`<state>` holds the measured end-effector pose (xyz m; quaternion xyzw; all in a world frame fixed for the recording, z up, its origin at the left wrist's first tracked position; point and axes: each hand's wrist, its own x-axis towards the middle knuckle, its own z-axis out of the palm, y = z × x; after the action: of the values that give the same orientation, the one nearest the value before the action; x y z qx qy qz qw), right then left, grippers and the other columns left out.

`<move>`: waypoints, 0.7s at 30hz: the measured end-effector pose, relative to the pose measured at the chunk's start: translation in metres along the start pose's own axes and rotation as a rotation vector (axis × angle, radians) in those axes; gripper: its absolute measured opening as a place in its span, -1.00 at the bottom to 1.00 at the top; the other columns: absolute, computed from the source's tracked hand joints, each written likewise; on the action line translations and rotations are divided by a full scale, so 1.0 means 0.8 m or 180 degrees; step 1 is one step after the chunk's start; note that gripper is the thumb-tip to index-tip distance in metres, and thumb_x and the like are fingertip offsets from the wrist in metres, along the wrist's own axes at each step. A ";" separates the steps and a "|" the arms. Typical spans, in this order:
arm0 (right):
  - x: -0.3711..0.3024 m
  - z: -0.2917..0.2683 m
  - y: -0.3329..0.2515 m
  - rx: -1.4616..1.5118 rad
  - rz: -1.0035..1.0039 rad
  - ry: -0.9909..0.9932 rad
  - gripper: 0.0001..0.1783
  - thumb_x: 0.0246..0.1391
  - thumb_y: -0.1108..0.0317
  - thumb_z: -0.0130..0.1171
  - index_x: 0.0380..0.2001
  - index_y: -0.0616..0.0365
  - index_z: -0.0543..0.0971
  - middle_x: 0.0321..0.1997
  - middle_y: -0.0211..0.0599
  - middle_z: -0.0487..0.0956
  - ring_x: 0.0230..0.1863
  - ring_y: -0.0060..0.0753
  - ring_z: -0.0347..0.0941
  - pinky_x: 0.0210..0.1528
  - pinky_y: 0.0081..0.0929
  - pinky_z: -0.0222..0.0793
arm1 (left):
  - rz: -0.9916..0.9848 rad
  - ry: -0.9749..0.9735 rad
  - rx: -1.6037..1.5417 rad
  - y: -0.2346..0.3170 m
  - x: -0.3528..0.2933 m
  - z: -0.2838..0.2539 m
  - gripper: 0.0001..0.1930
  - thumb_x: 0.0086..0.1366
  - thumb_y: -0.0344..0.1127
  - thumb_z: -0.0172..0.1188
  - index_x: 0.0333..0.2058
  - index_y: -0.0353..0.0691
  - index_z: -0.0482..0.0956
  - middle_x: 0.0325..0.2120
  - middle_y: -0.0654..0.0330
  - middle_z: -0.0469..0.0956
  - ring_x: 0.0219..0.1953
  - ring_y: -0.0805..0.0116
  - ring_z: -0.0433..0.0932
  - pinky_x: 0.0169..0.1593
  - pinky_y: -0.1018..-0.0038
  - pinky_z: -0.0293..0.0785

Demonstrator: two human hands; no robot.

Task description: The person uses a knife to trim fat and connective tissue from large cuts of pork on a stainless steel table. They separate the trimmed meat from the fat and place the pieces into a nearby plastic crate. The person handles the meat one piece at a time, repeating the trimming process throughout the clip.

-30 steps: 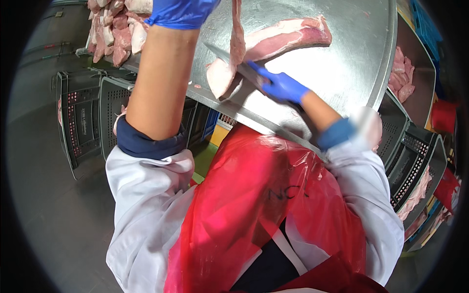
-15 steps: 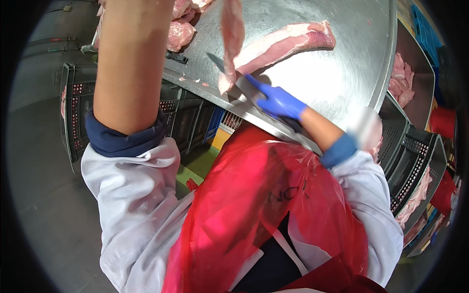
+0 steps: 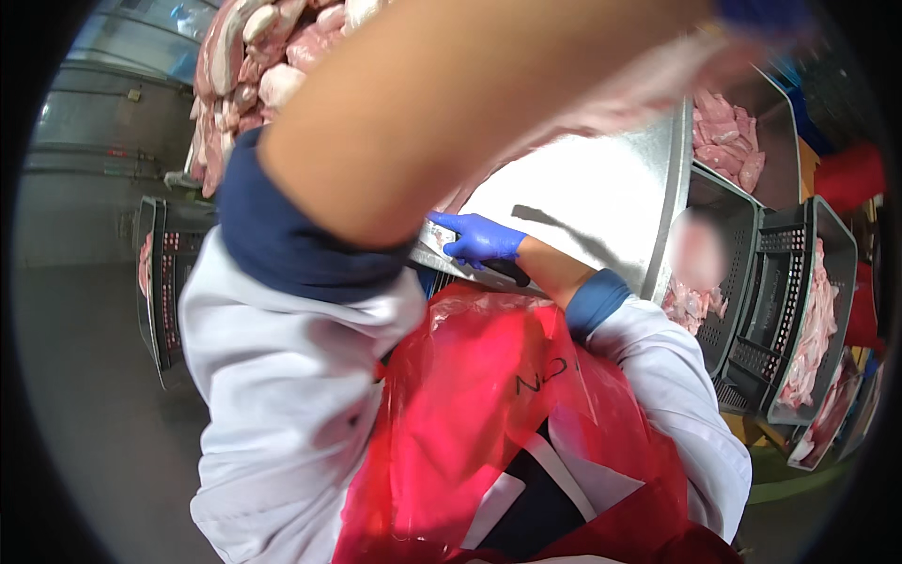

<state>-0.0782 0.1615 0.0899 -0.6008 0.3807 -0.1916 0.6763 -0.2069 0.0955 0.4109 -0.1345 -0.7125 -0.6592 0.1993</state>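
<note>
My left arm reaches across the upper part of the head view. At its end my left hand (image 3: 766, 17), in a blue glove, is smeared by motion and partly cut off by the rim. A long pale-pink strip of meat (image 3: 648, 86) hangs from it, stretching back beneath the forearm and past the table's right edge; the fingers themselves are hidden. Low over the near edge of the metal table (image 3: 601, 183), my blue-gloved right hand (image 3: 484, 241) is closed round a knife (image 3: 508, 272). Its black handle end sticks out below the hand, while the blade is mostly hidden.
A heap of meat pieces (image 3: 282, 85) lies at the far left of the table. On the right stand a bin of meat pieces (image 3: 723, 141) and grey crates (image 3: 785, 282) with pale trimmings. Another dark crate (image 3: 177, 282) stands at the left.
My left arm has swung to the right across the table, carrying the strip of meat with it. My right hand, still on the knife, has shifted slightly left and nearer.
</note>
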 end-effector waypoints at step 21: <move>-0.022 -0.279 0.105 0.0777 0.0576 0.3609 -0.03 0.16 0.50 0.02 0.53 -0.36 -0.12 -0.53 -0.25 0.54 -0.63 -0.48 0.46 -0.55 -0.42 0.48 | -0.2946 0.1200 0.4272 -0.315 -0.522 -0.115 -0.14 0.02 0.05 0.35 0.20 -0.34 0.26 0.07 -0.14 0.36 0.06 -0.16 0.40 0.12 -0.03 0.35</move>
<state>-0.2725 0.0428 0.0170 -0.2873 0.7080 -0.4671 0.4450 0.0575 0.0102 -0.0003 0.4314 -0.8918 -0.1217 0.0622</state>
